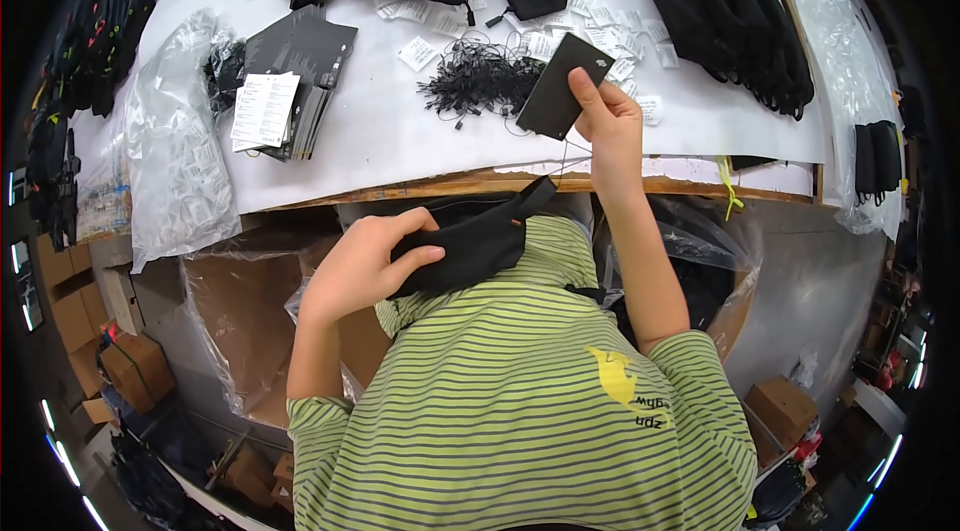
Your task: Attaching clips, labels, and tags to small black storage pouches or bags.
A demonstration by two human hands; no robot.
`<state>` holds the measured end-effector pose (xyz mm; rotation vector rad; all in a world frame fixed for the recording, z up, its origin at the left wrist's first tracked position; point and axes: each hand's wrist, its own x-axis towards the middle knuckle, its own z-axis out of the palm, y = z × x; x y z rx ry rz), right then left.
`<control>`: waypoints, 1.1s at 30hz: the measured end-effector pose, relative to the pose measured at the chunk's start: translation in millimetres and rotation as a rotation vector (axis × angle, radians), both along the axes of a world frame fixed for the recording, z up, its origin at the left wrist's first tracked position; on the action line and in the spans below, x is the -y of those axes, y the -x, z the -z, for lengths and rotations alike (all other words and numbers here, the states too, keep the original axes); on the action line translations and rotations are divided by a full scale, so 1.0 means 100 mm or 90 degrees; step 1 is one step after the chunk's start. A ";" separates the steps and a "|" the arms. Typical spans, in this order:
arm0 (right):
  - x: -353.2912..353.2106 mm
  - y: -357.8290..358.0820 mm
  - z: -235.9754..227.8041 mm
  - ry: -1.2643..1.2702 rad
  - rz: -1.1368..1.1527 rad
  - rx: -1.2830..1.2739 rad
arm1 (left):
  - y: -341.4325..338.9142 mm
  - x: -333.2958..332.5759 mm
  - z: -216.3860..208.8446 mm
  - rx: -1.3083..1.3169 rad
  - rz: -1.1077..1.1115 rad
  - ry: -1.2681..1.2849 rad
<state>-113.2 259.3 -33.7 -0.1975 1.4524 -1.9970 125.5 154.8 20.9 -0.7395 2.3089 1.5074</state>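
Note:
My left hand [372, 261] grips a small black fabric pouch [465, 249] in front of my body, just below the table edge, thumb on top. A narrow strap end of the pouch points up toward the right. Raised over the near part of the table, my right hand [612, 131] pinches a dark rectangular hang tag [562, 89] between thumb and fingers. A thin black string [562, 163] runs from beside the tag down to the pouch's strap end; how it is fastened there is too small to tell.
On the white table [375, 146] lie a heap of black tag strings [480, 76], scattered white labels [417, 53] and a stack of dark tags [315, 61]. Black fabric pouches [725, 16] are piled at the far right. A clear plastic bag [180, 151] hangs over the left edge. Plastic-lined cartons [240, 331] stand below.

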 end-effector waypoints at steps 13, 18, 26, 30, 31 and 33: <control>-0.38 -0.32 -0.34 -0.364 -0.747 -0.593 | 0.28 -0.12 0.16 -0.359 0.165 0.316; -0.51 -0.28 -0.47 -0.337 -0.718 -0.520 | 0.36 -0.09 0.08 -0.305 0.168 0.223; -0.55 -0.24 -0.46 -0.413 -0.654 -0.524 | 0.39 -0.14 0.05 -0.408 0.182 0.300; -0.51 -0.35 -0.46 -0.327 -0.613 -0.597 | 0.36 -0.16 0.10 -0.383 0.234 0.280; -0.49 -0.37 -0.42 -0.311 -0.653 -0.638 | 0.35 -0.16 0.10 -0.382 0.233 0.281; -0.49 -0.38 -0.40 -0.294 -0.693 -0.681 | 0.34 -0.14 0.10 -0.286 0.240 0.192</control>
